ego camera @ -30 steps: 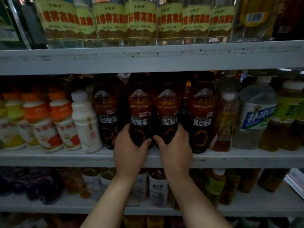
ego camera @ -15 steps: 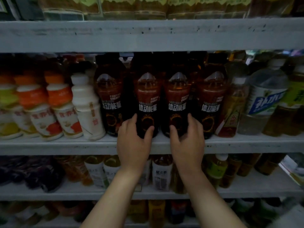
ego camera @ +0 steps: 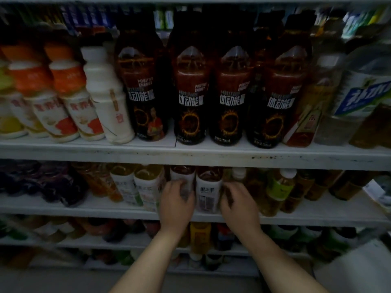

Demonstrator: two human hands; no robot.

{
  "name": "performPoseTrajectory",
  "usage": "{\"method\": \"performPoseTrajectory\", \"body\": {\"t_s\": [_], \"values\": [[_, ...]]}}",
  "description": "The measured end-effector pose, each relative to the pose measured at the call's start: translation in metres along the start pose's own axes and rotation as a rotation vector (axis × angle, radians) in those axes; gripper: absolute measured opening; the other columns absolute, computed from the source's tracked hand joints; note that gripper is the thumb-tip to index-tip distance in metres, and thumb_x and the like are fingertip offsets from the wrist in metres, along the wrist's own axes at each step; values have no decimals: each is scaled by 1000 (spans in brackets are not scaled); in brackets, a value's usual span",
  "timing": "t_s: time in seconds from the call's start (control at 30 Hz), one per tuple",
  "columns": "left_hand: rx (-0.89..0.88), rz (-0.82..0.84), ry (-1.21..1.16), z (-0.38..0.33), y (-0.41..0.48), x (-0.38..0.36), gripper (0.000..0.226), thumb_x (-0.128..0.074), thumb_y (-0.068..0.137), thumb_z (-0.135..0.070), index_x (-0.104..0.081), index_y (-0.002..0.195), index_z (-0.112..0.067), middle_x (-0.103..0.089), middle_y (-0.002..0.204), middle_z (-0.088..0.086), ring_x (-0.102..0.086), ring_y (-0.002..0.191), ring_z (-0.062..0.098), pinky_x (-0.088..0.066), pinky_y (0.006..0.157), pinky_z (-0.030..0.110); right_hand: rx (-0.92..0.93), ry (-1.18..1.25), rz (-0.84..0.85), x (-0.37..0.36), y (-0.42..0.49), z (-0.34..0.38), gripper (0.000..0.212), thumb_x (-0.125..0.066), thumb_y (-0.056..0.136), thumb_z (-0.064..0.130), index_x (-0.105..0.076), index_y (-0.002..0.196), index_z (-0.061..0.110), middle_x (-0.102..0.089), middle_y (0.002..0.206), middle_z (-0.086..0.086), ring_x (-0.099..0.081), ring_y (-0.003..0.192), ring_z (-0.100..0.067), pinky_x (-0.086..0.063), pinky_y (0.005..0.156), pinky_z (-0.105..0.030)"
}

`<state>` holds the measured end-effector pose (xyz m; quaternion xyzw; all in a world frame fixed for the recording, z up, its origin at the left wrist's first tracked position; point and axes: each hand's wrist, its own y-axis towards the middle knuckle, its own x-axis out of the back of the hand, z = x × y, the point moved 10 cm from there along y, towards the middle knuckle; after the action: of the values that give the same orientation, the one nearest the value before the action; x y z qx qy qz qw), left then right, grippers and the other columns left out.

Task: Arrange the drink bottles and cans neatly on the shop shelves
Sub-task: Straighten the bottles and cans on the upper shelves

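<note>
Several dark energy drink bottles (ego camera: 229, 98) stand in a row on the upper shelf (ego camera: 190, 154). One shelf lower (ego camera: 105, 214) stand white-labelled tea bottles. My left hand (ego camera: 176, 205) curls its fingers around one white-labelled tea bottle (ego camera: 182, 176), hiding its lower half. A second white-labelled tea bottle (ego camera: 208, 192) stands upright between my hands. My right hand (ego camera: 238, 205) is just right of it with bent fingers, against a blurred amber bottle (ego camera: 238, 176). Whether that hand grips anything is unclear.
Orange-capped milk drinks (ego camera: 67, 98) and a white bottle (ego camera: 105, 96) fill the upper shelf's left. A large water bottle (ego camera: 359, 98) stands at its right. Yellow and green tea bottles (ego camera: 279, 187) and dark purple bottles (ego camera: 42, 182) flank my hands. More drinks crowd the shelves below.
Both hands left the energy drink bottles and dropped one shelf down to the white-labelled tea bottles. The view tilted downward too.
</note>
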<state>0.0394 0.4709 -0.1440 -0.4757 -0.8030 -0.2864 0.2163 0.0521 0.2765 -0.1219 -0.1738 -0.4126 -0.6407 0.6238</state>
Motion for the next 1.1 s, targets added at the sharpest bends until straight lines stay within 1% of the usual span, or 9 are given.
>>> {"method": "performPoseTrajectory", "body": {"t_s": [0.1, 0.2, 0.3, 0.37, 0.5, 0.67, 0.87, 1.03, 1.1], "values": [[-138, -140, 132, -26, 10, 9, 33, -65, 79, -11, -61, 111, -8, -57, 106, 12, -55, 102, 28, -45, 86, 34, 79, -100, 48, -7, 27, 25, 42, -51, 93, 23, -44, 135, 19, -48, 130, -5, -57, 103, -24, -53, 78, -38], [-172, -181, 273, -45, 27, 19, 30, -68, 72, -6, -62, 102, -1, -58, 92, 19, -57, 89, 36, -49, 74, 39, 51, -207, 49, -7, 51, 33, 22, -50, 94, 27, -52, 112, 15, -61, 102, -8, -62, 84, -24, -50, 61, -33], [-159, -43, 373, -47, 45, 12, 10, -64, 77, -13, -61, 79, -3, -59, 71, 14, -60, 69, 32, -46, 59, 32, -15, -209, 180, -21, 58, 26, 19, -51, 94, 30, -49, 105, 15, -63, 90, -5, -62, 78, -21, -51, 61, -32], [-160, 89, 386, -43, 55, -1, 19, -56, 86, -15, -57, 69, -5, -53, 64, 10, -60, 66, 31, -39, 56, 28, -55, -153, 241, -27, 59, 21, 20, -50, 95, 31, -50, 106, 14, -63, 90, -6, -62, 81, -23, -54, 68, -36], [-205, 138, 326, -42, 61, -6, 18, -55, 88, -14, -63, 77, -2, -61, 72, 15, -60, 68, 31, -40, 58, 28, -56, -98, 211, -22, 68, 24, 24, -48, 96, 28, -61, 93, 8, -65, 90, -11, -62, 84, -28, -46, 67, -31], [-248, 83, 247, -38, 61, 4, 26, -61, 86, -35, -66, 101, -14, -69, 89, 8, -64, 81, 27, -50, 65, 30, -22, -230, 275, -29, 71, 25, 18, -49, 95, 15, -63, 90, 6, -65, 92, -13, -61, 85, -28, -44, 65, -30], [-157, 4, 180, -33, 63, 4, 42, -63, 83, -54, -65, 108, -20, -70, 97, 3, -65, 86, 22, -44, 63, 25, -20, -102, 171, -20, 70, 28, 32, -48, 97, 32, -65, 91, 6, -65, 85, -13, -61, 81, -28, -47, 67, -32], [-208, -6, 138, -33, 65, 14, 38, -70, 84, -34, -67, 112, -9, -70, 104, 12, -64, 98, 31, -48, 77, 29, 47, -194, 82, -13, 69, 33, 35, -46, 98, 37, -67, 92, 10, -66, 82, -11, -62, 76, -29, -52, 65, -36], [-215, 74, 73, -31, 66, 17, 33, -69, 86, -28, -66, 115, -12, -69, 110, 7, -62, 104, 26, -47, 83, 27, 131, -262, 93, -16, 69, 37, 29, -45, 99, 33, -66, 96, 13, -65, 83, -11, -62, 76, -31, -51, 62, -34]]}}
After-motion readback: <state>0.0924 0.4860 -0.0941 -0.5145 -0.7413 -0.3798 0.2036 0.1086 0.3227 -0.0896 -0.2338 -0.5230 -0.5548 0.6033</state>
